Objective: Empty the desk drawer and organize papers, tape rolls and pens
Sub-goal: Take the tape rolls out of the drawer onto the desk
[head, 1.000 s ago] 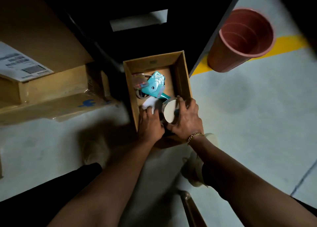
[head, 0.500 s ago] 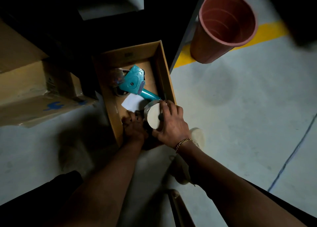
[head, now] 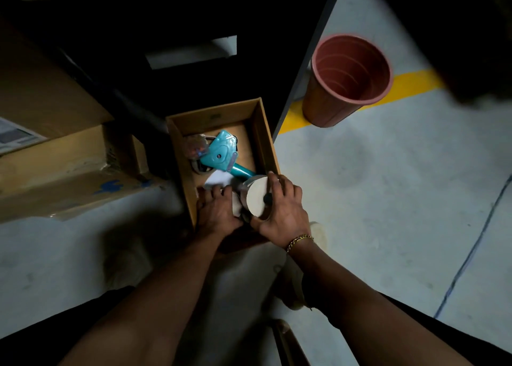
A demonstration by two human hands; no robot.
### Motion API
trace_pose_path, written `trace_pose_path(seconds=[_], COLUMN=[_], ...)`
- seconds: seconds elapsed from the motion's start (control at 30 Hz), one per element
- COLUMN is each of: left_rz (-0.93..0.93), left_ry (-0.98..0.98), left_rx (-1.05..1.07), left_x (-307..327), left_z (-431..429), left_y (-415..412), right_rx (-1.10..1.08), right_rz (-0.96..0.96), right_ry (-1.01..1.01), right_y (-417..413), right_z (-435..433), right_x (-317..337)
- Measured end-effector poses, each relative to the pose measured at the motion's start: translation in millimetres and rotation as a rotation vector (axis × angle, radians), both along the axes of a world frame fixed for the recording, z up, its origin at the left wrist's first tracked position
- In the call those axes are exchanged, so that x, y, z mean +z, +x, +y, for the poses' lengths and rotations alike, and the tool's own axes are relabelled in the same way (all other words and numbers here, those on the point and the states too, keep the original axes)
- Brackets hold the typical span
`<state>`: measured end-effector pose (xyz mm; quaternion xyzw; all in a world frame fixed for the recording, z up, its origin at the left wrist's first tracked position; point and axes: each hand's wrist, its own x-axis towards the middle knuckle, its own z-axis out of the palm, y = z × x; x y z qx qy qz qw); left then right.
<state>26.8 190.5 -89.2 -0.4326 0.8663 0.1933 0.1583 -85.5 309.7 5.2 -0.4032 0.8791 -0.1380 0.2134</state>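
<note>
Cardboard on four sides of the box (head: 264, 144), open upward only, dark desk frame (head: 299, 77) close at its far end; bare floor (head: 374, 185) rightward to the pink bin (head: 327, 102). At the near right corner, tape roll (head: 256, 196) on edge, pale face turned left, clasped round its rim by right hand (head: 285, 213). Left hand (head: 217, 213) just beside, on white paper (head: 219, 178); grip impossible to tell.

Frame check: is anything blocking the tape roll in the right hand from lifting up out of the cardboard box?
Nothing visible does. The right hand grips the tape roll at the near end of the open-topped cardboard box; the teal dispenser lies farther back, and the left hand sits beside it.
</note>
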Motion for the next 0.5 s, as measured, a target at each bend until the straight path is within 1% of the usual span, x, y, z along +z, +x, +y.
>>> trace_pose_path(seconds=[0.13, 0.2, 0.4, 0.5], left_rz=[0.086, 0.12, 0.241, 0.34], left_ry=[0.002, -0.017, -0.14, -0.199], left_rx=[0.033, 0.014, -0.046, -0.072], left_x=[42.0, 71.9, 167.7, 221.3], left_z=[-3.0, -1.2, 7.3, 8.2], left_y=[11.4, 20.0, 54.2, 72.3], right_rx=[-0.006, 0.002, 0.088, 0.107], right_rz=[0.035, 0.058, 0.147, 0.207], right_ry=[-0.006, -0.014, -0.052, -0.101], right_y=[4.8, 7.7, 18.6, 28.3], right_z=[2.8, 5.8, 19.7, 26.2], right_x=[27.6, 46.0, 121.6, 162.7])
